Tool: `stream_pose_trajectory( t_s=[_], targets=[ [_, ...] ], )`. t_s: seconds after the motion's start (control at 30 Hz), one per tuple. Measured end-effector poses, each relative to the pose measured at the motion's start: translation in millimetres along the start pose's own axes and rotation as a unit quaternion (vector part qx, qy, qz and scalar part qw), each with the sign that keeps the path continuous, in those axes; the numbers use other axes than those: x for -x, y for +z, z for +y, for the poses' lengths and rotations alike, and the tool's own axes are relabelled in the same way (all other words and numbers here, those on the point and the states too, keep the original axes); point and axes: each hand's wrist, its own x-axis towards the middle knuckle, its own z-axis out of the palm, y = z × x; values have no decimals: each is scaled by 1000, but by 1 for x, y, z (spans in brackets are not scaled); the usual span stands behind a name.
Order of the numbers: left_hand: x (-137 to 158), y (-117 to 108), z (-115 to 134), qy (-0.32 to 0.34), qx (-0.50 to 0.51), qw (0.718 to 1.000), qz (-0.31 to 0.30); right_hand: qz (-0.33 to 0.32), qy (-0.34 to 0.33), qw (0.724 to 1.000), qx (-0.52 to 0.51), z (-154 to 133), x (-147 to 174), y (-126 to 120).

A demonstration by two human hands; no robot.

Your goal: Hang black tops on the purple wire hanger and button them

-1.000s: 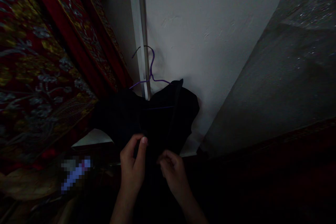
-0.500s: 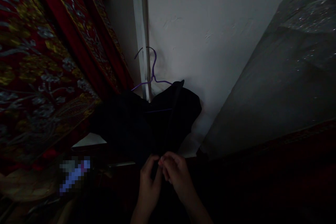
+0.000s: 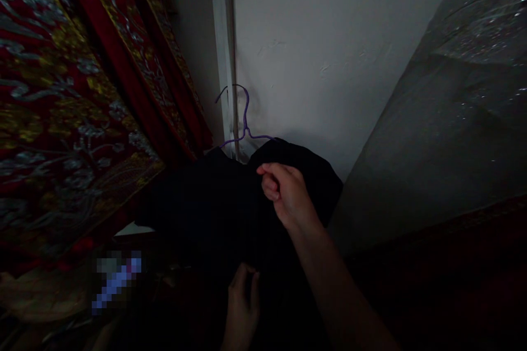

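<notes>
A very dark jacket (image 3: pixel 206 197) hangs on a purple wire hanger (image 3: pixel 247 115), whose hook is over a pale upright strip on the wall. My right hand (image 3: pixel 284 186) is closed in a pinch at the upper front of the jacket, just below the neck. Whatever sits between its fingertips is too small and dark to make out. Lower down, my left hand (image 3: pixel 244 290) pinches the jacket's front near its middle line. The jacket's folds and lower edge are lost in the dark.
Red cloth with gold and silver embroidery (image 3: pixel 82 98) hangs at the left. Behind the jacket is a pale wall (image 3: pixel 329 38). A sheet of clear plastic (image 3: pixel 453 120) covers the right side. A blurred-out patch (image 3: pixel 117 282) lies at lower left.
My right hand has moved up the jacket's front, away from my left hand, which stays low. The front, which gaped open at the top, now looks closed. The view has shifted slightly.
</notes>
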Motion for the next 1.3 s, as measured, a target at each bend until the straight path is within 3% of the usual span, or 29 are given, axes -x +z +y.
stream_pose_trajectory(
  t_s=[0.13,0.23,0.3,0.4,0.47,0.53,0.63,0.87,1.0,1.13,1.2,1.3],
  targets=[
    [-15,-13,20,-13,12,999,-40,-53,-57,997,30,-18,-2,11],
    [-47,-40,56,18,9,997,-79,-51,-83,994,51,-18,4,9],
    [-74,-61,90,67,7,998,-15,-54,-88,992,68,-17,8,7],
    [-117,-85,144,196,-18,978,74,-78,-90,989,89,-16,11,5],
    [-143,-93,175,285,-54,954,73,-95,-93,986,98,-16,12,5],
    [-162,-97,195,342,-97,934,34,-99,-103,984,105,-16,12,4],
    [-174,-98,207,385,-161,909,17,-82,-122,980,131,-11,9,1],
    [-161,-93,193,416,-196,880,118,-48,-123,970,202,31,-3,0],
    [-165,-106,196,359,-125,893,239,-25,-69,960,272,65,-2,-13],
    [-176,-142,180,234,100,893,371,-41,21,967,252,91,26,-34],
    [-176,-161,156,124,263,879,378,-56,43,972,226,100,47,-39],
    [-163,-176,109,-26,405,863,301,-71,59,977,192,111,74,-38]
  ],
)
